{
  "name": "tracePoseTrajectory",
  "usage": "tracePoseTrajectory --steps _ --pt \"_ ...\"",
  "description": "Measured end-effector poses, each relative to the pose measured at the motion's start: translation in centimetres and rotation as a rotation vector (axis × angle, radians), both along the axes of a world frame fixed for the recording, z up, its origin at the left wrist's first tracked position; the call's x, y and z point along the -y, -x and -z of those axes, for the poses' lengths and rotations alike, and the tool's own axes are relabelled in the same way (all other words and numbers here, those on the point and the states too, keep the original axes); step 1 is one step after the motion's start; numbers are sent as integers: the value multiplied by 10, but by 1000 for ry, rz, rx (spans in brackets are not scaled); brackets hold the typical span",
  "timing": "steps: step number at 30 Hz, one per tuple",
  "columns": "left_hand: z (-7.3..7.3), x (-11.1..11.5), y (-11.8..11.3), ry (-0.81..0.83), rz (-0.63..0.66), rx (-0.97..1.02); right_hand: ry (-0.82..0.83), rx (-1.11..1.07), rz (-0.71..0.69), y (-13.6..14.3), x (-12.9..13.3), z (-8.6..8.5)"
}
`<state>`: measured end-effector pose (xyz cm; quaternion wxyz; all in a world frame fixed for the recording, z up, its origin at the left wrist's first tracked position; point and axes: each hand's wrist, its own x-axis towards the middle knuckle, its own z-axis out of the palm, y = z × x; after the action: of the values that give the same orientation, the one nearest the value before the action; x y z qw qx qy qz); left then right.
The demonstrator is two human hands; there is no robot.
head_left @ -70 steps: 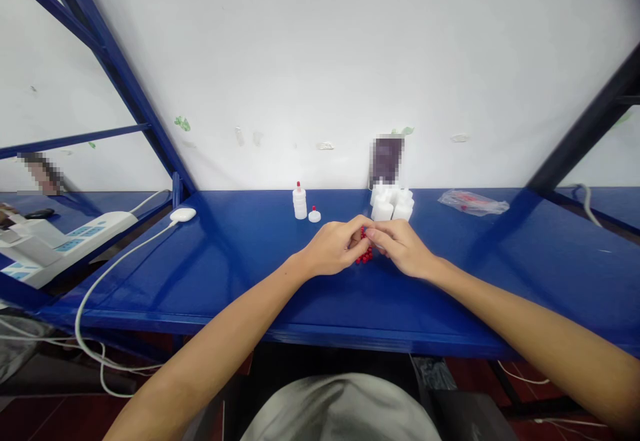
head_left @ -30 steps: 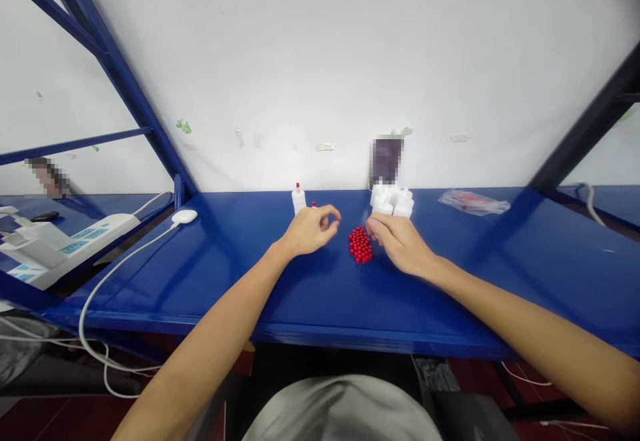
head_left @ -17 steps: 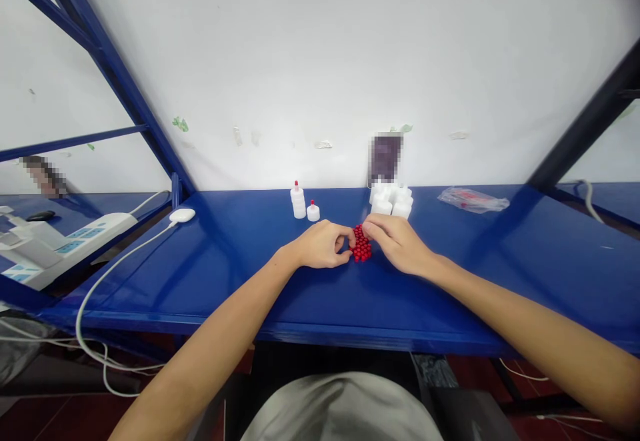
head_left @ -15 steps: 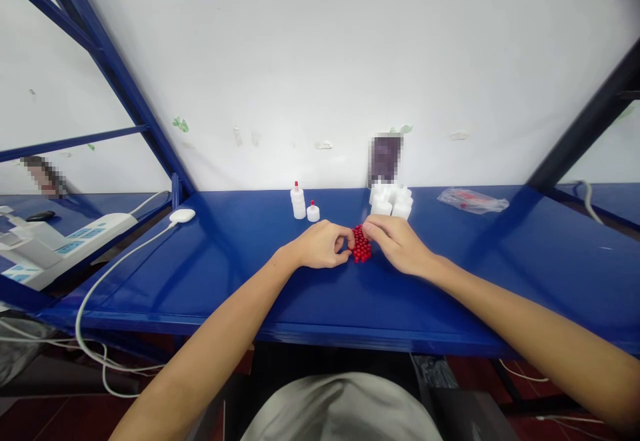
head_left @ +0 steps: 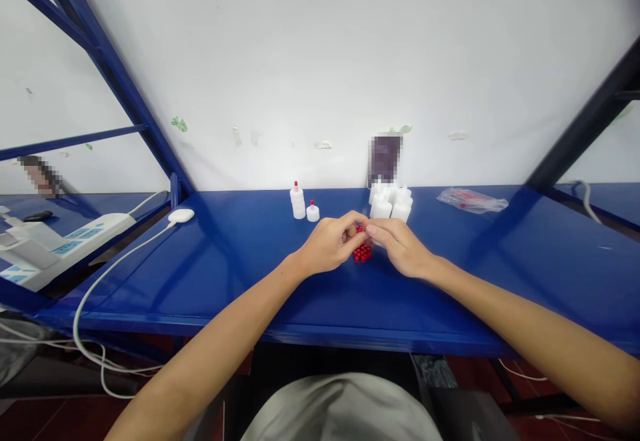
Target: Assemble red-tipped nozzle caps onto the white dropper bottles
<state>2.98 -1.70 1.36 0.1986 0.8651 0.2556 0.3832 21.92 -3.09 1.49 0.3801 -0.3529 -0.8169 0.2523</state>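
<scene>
Meeting fingertip to fingertip over the middle of the table [head_left: 225, 268], the left hand [head_left: 333, 244] and right hand [head_left: 400, 248] partly cover a cluster of red caps [head_left: 362, 254]. The right hand is closed in a pinch on a white piece [head_left: 377, 242], mostly covered by its fingers. The left hand is curled, its thumb and forefinger brought to the right fingertips; whether it grips anything cannot be told. The red caps lie close together on the table, their nearer part visible below the left thumb.

Beyond the hands, white bottles [head_left: 381, 210] stand upright in a tight group towards the far edge. To their left, well apart, stands a red-tipped bottle [head_left: 298, 204], with a shorter white piece with a red tip [head_left: 313, 213] just beside it on the right. A clear bag [head_left: 473, 201] with something red inside lies flat near the far right corner. Near the far left corner rests a white puck [head_left: 181, 216], from which a white cable [head_left: 90, 288] curves down past the near edge. A white power strip [head_left: 75, 248] lies beyond the left edge. A pixelated dark panel [head_left: 384, 158] stands behind the bottles.
</scene>
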Motion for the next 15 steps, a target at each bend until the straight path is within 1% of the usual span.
tracePoseTrajectory --steps 4,15 --pt "3 0 1 -26 -10 -45 36 19 -12 0 0 0" --pt "4 1 1 -86 -26 -118 64 45 -36 -3 -2 1"
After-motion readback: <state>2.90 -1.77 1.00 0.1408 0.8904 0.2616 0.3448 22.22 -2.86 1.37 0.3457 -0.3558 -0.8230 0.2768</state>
